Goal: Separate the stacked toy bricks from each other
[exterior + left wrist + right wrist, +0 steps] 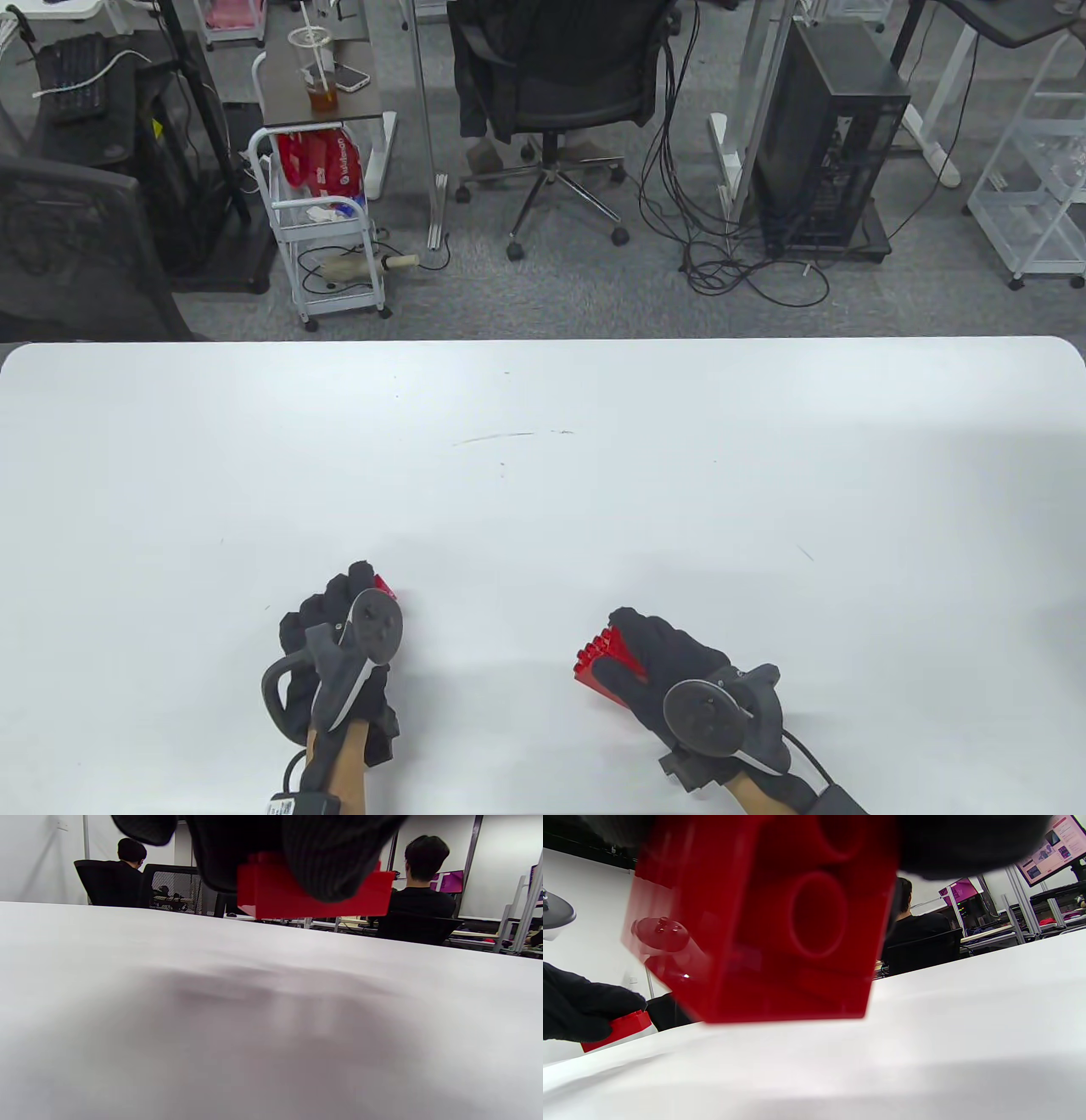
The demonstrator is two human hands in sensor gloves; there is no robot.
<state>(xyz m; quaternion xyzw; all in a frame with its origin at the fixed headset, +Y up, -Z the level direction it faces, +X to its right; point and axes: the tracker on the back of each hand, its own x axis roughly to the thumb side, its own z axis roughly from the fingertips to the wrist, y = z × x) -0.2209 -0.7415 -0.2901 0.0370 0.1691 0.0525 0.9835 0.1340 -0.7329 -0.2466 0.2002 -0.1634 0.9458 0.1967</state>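
Two red toy bricks are apart, one in each hand. My left hand [352, 607] holds one red brick [386, 585] just above the white table [543, 475] at the near left; only a corner shows past the fingers. In the left wrist view this brick [271, 897] hangs under my gloved fingers [297, 844]. My right hand [653, 658] grips the other red brick [607, 658], tilted, studs toward the left. In the right wrist view its hollow underside [772, 921] fills the frame, with the left hand's brick [617, 1029] at the far left.
The table's far edge runs across the middle of the table view. Beyond it are an office chair [551, 93], a white trolley [327, 229], a computer tower [827, 144] and floor cables [730, 263]. People sit at desks in the wrist views' background.
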